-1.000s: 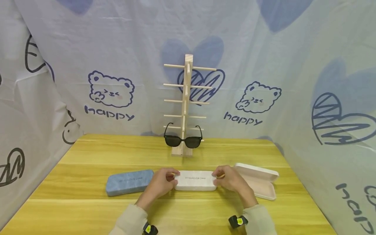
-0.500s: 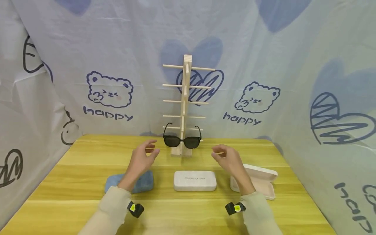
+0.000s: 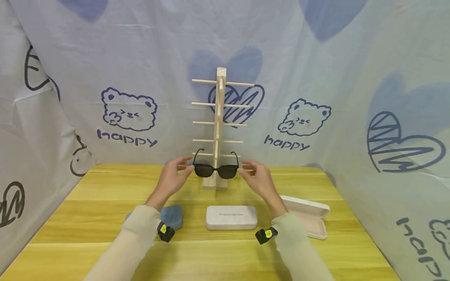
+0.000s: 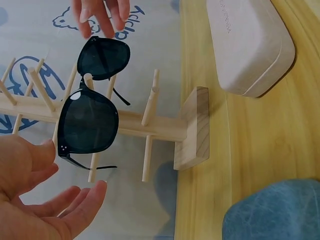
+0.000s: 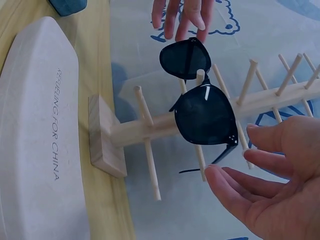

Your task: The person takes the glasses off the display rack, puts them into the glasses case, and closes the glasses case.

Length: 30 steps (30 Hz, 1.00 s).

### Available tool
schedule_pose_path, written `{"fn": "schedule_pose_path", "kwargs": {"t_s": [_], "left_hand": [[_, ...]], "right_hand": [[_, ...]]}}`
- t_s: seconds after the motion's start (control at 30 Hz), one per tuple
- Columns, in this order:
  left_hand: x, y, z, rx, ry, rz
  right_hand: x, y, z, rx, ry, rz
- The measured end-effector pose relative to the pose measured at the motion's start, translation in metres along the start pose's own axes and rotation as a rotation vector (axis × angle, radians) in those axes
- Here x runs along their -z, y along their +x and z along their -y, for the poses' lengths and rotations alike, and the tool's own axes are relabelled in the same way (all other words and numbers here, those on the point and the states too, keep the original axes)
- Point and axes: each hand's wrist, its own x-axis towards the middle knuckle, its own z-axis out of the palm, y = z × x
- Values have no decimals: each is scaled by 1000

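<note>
Black sunglasses hang on a low peg of an upright wooden display stand, lenses facing me and temples pointing back. My left hand is at their left side, thumb right by the frame's corner. On the other side my right hand mirrors it, thumb near the hinge. In the left wrist view the left hand's fingers are spread beside a temple, with a gap around it. The right wrist view likewise has the right hand with thumb and fingers apart around the other temple.
A closed white glasses case lies on the wooden table in front of the stand. To its left is a blue case, partly hidden by my left arm. An opened white case lies at the right, beyond my right forearm.
Both hands have let go of the closed white case and moved forward to the sides of the sunglasses. The case stays on the table, and the sunglasses still hang on the stand.
</note>
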Motion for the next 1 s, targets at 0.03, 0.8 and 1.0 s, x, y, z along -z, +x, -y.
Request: {"fn": "schedule_pose_path", "kwargs": {"t_s": [0.03,0.8,1.0], "left_hand": [[0,1,0,1,-6,6],[-7,15,-1,40,-182,58],[-4,11,-3,36,-189,42]], "right_hand": [[-2,2,0,1,2,2],[-21,9,5,-40,118,-6],[-18,6,8,-40,118,-4]]}}
